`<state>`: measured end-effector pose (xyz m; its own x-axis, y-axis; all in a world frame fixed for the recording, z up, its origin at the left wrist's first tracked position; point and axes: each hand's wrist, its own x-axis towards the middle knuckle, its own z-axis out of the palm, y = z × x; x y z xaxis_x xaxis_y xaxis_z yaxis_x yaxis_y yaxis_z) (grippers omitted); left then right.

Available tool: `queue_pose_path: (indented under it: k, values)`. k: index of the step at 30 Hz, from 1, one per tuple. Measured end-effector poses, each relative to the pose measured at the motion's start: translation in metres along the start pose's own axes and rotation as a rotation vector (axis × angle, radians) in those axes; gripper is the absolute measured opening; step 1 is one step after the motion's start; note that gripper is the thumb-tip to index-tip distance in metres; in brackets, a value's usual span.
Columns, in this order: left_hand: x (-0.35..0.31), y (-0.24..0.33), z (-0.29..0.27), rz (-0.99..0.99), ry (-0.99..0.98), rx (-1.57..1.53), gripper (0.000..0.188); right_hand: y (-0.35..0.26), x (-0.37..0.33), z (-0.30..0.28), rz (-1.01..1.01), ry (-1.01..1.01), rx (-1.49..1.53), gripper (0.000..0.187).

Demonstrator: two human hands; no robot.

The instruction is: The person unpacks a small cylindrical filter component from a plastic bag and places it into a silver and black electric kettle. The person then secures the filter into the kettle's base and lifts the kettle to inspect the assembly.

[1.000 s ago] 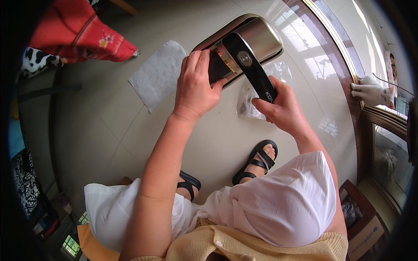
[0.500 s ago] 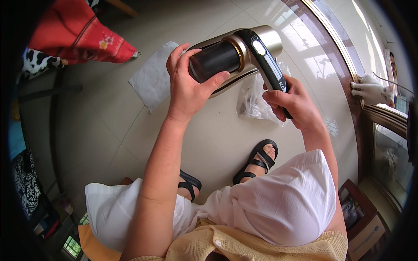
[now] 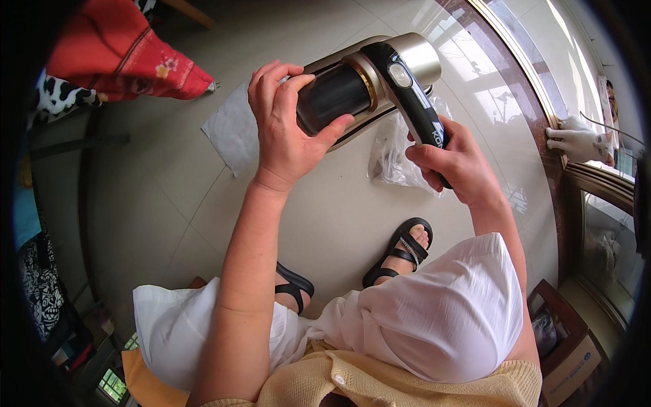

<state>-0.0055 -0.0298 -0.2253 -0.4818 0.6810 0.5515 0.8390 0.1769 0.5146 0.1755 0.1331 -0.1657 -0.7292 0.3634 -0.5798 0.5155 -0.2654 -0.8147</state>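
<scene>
Held up over the floor is what looks like a handheld vacuum cleaner point(image 3: 414, 60), champagne-gold with a black handle. My right hand point(image 3: 453, 161) is closed round the lower end of that handle, below an oval light-coloured button. A dark, see-through dust cup point(image 3: 336, 100) with a gold ring lies along the body. My left hand point(image 3: 286, 122) grips this cup at its left end, thumb beneath and fingers over the top. The cup still sits against the body. Part of the vacuum's wide base is hidden behind the cup and my left hand.
A white sheet point(image 3: 234, 132) and a clear plastic bag point(image 3: 395, 152) lie on the tiled floor beyond my hands. Red cloth point(image 3: 135, 54) hangs at upper left. A white cat point(image 3: 580, 142) lies by the door frame at right. A cardboard box point(image 3: 573, 366) stands lower right.
The vacuum has tilted slightly, its right end a little higher. My left hand has shifted a little left and up, still on the dust cup; my right hand keeps the handle.
</scene>
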Motion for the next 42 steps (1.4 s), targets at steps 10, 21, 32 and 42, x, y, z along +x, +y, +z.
queue_pose_path:
  k: [10,21,32,42]
  values:
    - [-0.004,0.019,0.009,-0.085,-0.006,-0.102,0.048,-0.001,-0.002,0.0,0.061,-0.048,0.09,0.022]
    - [0.001,0.014,0.001,-0.11,-0.292,-0.045,0.06,0.006,-0.002,0.001,0.062,-0.021,0.042,0.02]
    - [-0.022,0.014,0.033,0.336,-0.062,0.127,0.033,0.011,0.002,0.0,0.055,0.02,0.058,0.022]
    - [-0.017,0.007,0.021,-0.123,-0.291,0.024,0.067,0.014,0.003,0.007,0.066,0.02,-0.078,0.03]
